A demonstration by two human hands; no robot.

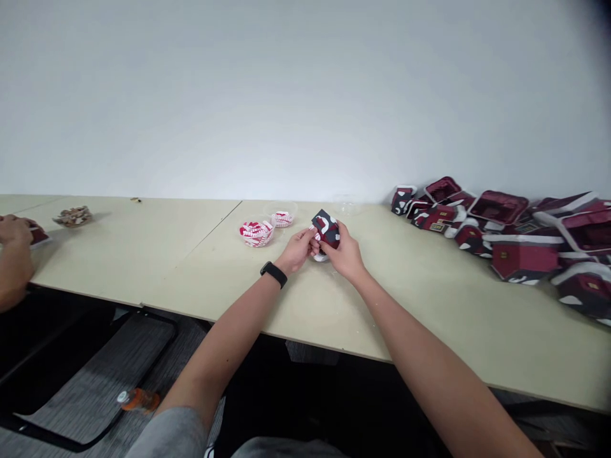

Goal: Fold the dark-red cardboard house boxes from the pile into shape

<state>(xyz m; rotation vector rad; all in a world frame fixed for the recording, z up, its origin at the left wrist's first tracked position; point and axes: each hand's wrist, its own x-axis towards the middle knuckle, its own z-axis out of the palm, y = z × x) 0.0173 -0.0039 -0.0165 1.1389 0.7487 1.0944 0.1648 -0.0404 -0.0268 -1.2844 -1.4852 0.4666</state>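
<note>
A small house-shaped box (329, 230), dark grey and maroon with white patches, is tilted up above the table in front of me. My right hand (348, 256) grips its right side and lower edge. Against the box's left side, my left hand (296, 250) has its fingers pinched on a small red-and-white striped piece (316, 233); how far the piece touches the box is hard to make out. To the left stands a clear bowl (256, 235) heaped with similar striped pieces. Behind it, a second clear tub (282, 218) contains more of them.
Many maroon-and-grey house boxes (525, 254) are piled along the table's right side. A clear lid or tub (345, 205) lies near the wall. At far left, another person's hand (14, 230) is beside a bowl of brownish pieces (74, 217). An orange bottle (138, 399) is below the table.
</note>
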